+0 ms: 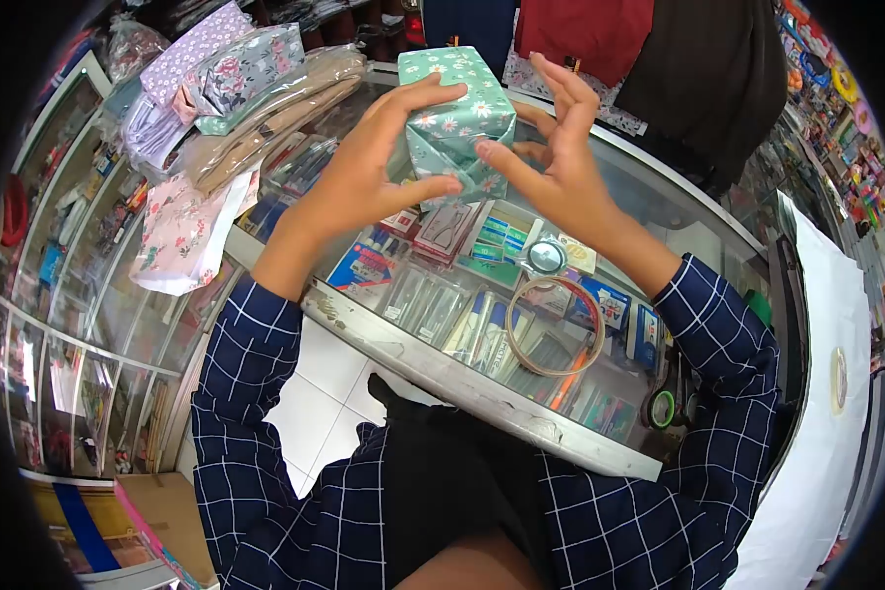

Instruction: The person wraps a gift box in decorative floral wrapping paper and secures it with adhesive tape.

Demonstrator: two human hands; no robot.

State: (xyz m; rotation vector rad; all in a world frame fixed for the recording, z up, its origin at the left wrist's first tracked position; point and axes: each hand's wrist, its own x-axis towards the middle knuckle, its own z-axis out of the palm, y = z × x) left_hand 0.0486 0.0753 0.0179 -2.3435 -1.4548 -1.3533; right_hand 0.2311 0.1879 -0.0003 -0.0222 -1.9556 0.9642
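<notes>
A box wrapped in green daisy-patterned paper stands above the glass counter, its folded paper end facing me. My left hand grips its left side, fingers over the top and thumb by the lower front. On the right side, my right hand has its fingers spread; the thumb touches the folded paper and the lower fingers are partly hidden behind the box. A large roll of clear tape lies on the glass nearer to me.
Pens, boxes and other stationery show through the glass counter. Floral packs and plastic-wrapped brown items are piled at left, above a pink floral sheet. White paper lies at right. Dark and red cloth hangs behind.
</notes>
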